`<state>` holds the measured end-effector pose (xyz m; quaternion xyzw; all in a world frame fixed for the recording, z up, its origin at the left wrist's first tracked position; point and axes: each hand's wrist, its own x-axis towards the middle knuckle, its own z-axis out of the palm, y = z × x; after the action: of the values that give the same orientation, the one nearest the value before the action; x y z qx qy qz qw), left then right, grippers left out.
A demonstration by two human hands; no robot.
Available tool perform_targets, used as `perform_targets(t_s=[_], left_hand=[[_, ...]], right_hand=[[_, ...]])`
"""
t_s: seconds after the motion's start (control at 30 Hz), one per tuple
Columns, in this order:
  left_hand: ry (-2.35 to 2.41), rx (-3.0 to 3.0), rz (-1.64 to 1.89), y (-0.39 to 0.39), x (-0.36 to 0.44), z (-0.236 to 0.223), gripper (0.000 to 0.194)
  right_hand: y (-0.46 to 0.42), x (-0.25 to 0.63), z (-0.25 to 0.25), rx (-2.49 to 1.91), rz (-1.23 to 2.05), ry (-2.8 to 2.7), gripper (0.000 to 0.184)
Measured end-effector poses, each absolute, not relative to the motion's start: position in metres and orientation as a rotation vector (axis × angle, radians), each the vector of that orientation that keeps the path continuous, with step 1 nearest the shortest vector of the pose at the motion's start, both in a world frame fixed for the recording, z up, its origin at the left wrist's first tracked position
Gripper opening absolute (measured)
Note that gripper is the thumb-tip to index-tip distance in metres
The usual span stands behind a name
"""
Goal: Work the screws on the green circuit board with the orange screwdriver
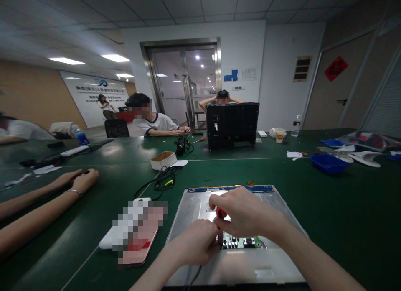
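Observation:
A flat silver metal display panel [282,264] lies on the table in front of me, with a long blue circuit strip [263,188] along its far edge. Above its middle, my right hand [247,213] is closed around the red-orange and black handle of a screwdriver [221,212]. The driver's tip is hidden between my hands. My left hand [199,241] is closed just left of a green circuit board [249,242] on the panel, its fingertips by the driver; what they hold cannot be made out. A thin dark cable [196,276] runs out below the left hand.
Left of the panel lie a white object [109,236] and a pink phone [140,253], partly blurred. Black cables [164,180] and a small open box [163,160] are beyond. A co-worker's hands [83,180] rest at left. A black monitor housing [232,126] and blue tray [328,162] stand farther off.

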<state>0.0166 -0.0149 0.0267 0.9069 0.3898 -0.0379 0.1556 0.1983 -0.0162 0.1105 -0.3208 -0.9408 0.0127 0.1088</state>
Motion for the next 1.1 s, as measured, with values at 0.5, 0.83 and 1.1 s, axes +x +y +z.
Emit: perform_targets(t_s=[0.5, 0.83, 1.1], left_hand=[[1.183, 2.658, -0.153, -0.0172, 0.0196, 0.0328, 0.005], [1.139, 2.707, -0.129, -0.0156, 0.0183, 0.0313, 0.01], [1.137, 2.683, -0.152, -0.0143, 0.0166, 0.0278, 0.009]], right_hand=[[-0.0154, 0.1998, 0.1105, -0.941, 0.05, -2.765, 0.022], [-0.0159, 0.2023, 0.1136, -0.96, 0.08, -2.756, 0.02], [-0.014, 0.2013, 0.1088, -0.925, 0.098, -2.764, 0.024]])
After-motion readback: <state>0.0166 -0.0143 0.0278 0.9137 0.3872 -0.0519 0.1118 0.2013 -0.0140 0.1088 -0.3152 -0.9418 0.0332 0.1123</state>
